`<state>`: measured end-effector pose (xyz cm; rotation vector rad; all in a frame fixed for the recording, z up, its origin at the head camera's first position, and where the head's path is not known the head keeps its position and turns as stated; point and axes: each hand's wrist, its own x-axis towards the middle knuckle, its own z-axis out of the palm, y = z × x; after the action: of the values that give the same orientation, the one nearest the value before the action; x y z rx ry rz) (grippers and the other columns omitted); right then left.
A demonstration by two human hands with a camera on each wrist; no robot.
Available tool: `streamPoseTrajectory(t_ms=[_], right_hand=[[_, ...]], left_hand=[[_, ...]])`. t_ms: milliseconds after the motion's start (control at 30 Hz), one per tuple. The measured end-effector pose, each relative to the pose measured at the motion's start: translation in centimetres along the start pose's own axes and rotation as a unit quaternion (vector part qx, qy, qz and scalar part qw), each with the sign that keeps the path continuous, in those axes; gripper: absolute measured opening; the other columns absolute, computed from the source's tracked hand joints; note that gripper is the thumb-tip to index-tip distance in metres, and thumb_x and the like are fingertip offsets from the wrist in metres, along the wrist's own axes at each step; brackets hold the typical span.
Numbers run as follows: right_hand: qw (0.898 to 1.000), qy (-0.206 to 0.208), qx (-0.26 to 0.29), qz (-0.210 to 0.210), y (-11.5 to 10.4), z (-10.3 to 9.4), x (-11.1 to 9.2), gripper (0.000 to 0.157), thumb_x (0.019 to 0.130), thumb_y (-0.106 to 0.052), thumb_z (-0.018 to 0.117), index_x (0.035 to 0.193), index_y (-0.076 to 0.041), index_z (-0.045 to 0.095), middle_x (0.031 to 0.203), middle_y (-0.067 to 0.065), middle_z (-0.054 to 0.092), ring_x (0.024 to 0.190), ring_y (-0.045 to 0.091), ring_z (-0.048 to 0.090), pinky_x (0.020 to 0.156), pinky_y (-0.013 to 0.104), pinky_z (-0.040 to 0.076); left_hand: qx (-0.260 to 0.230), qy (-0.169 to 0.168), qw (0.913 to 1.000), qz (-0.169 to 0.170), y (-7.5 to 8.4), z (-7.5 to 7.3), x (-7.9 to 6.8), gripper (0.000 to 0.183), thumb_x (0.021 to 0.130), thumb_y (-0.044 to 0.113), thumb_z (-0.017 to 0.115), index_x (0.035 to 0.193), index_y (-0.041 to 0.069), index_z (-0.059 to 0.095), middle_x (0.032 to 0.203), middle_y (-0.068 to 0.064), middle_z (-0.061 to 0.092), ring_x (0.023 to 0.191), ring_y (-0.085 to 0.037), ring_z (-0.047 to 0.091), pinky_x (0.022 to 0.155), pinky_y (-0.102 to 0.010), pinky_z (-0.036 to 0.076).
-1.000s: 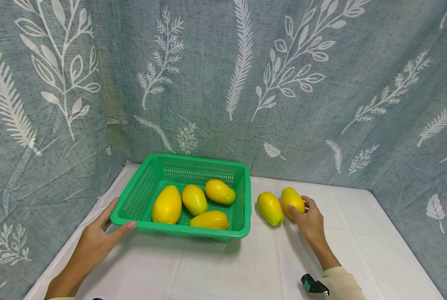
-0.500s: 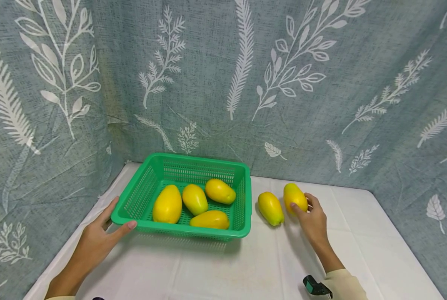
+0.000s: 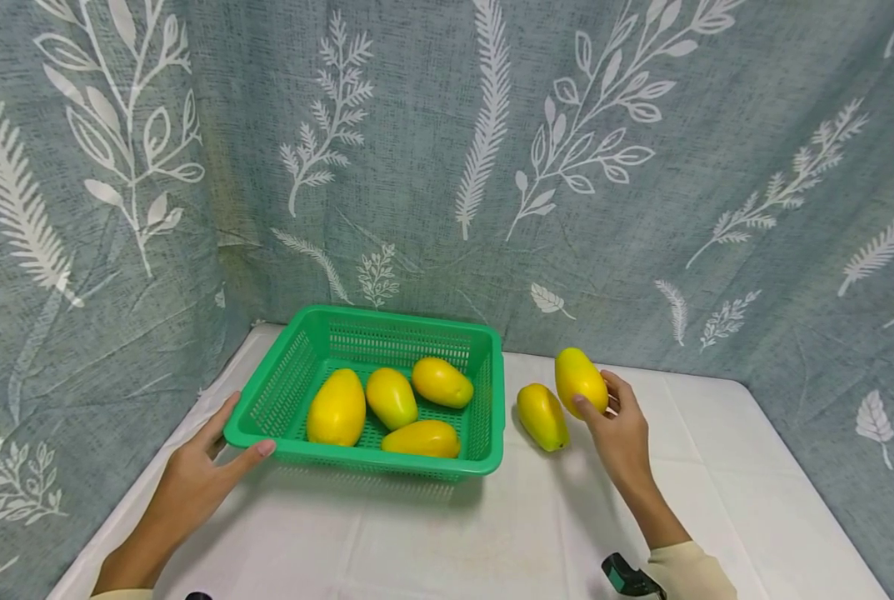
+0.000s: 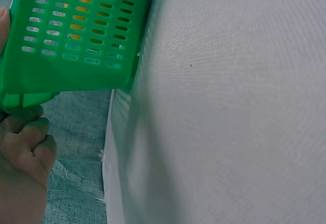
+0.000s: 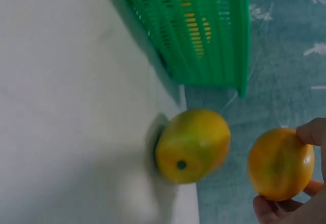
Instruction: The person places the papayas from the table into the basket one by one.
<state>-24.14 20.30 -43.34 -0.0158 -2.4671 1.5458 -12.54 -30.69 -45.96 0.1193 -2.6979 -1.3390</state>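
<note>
My right hand (image 3: 619,433) holds a yellow-green papaya (image 3: 580,382) between thumb and fingers, raised off the white table. In the right wrist view this held papaya (image 5: 281,164) shows end-on, with fingertips (image 5: 311,131) at its sides. Just left of it, a second papaya (image 3: 541,418) lies on the tablecloth. My left hand (image 3: 195,479) grips the near left corner of a green plastic basket (image 3: 387,461), its thumb over the front rim. Curled fingers (image 4: 34,132) show under the rim in the left wrist view. Several papayas (image 3: 336,408) lie inside the basket.
A white cloth covers the table (image 3: 506,533). Grey-green curtains (image 3: 417,167) with white leaf prints stand close behind and along both sides. A small dark device (image 3: 626,575) sits at the right wrist by the sleeve.
My right hand has lifted the papaya from the table, moving it up and away from the one beside it. The left hand and basket stay put.
</note>
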Motion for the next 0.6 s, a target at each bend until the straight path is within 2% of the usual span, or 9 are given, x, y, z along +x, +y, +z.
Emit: streamPoseTrajectory(t_ms=[267, 600], right_hand=[[0.999, -0.027, 0.023, -0.022, -2.1, 0.8, -0.8, 0.065, 0.104, -0.037, 0.071, 0.157, -0.010, 0.045, 0.155, 0.012, 0.051, 0.139, 0.030, 0.053, 0.116, 0.047, 0.044], [0.996, -0.040, 0.017, -0.076, -3.4, 2.0, -1.6, 0.063, 0.103, -0.036, 0.072, 0.156, -0.012, 0.047, 0.150, 0.009, 0.055, 0.135, 0.027, 0.055, 0.115, 0.049, 0.045]], left_hand=[[0.004, -0.003, 1.0000, -0.005, -0.1, 0.1, 0.1, 0.095, 0.105, 0.043, 0.069, 0.172, 0.022, 0.005, 0.172, -0.030, 0.018, 0.146, -0.063, 0.036, 0.105, -0.066, 0.046], [0.003, -0.001, 1.0000, -0.002, 0.1, 0.0, 0.0, 0.095, 0.104, 0.043, 0.069, 0.172, 0.022, 0.006, 0.172, -0.029, 0.019, 0.147, -0.062, 0.036, 0.104, -0.066, 0.046]])
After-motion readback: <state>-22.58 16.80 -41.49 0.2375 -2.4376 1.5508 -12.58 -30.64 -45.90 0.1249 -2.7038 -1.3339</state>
